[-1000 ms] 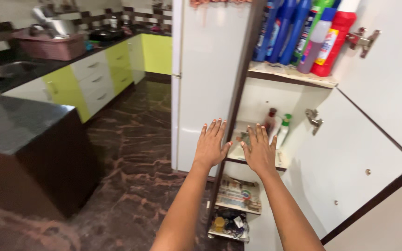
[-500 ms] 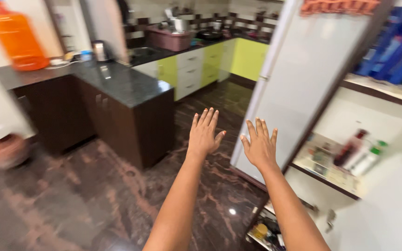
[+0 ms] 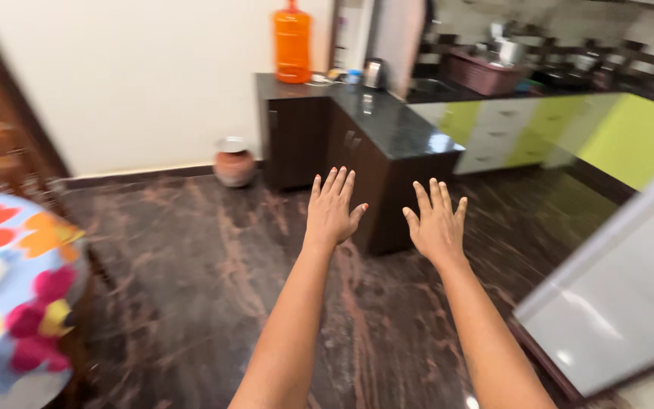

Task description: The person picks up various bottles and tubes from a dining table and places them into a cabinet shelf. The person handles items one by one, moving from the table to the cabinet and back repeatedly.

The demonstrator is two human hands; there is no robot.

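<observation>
Left hand [image 3: 332,214] and right hand [image 3: 438,227], both spread and empty, are now shown before the dark granite-topped counter [image 3: 387,129], white cupboard left behind.

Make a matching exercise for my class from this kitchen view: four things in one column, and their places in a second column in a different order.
Things
1. orange water jug
2. clay pot
3. flowered cloth
4. pink basket

Places
A. on the floor against the white wall
B. at the left edge of the view
C. on the far counter by the sink
D. on the near end of the dark counter, by the wall

Pairs: 1-D, 2-A, 3-B, 4-C
</observation>
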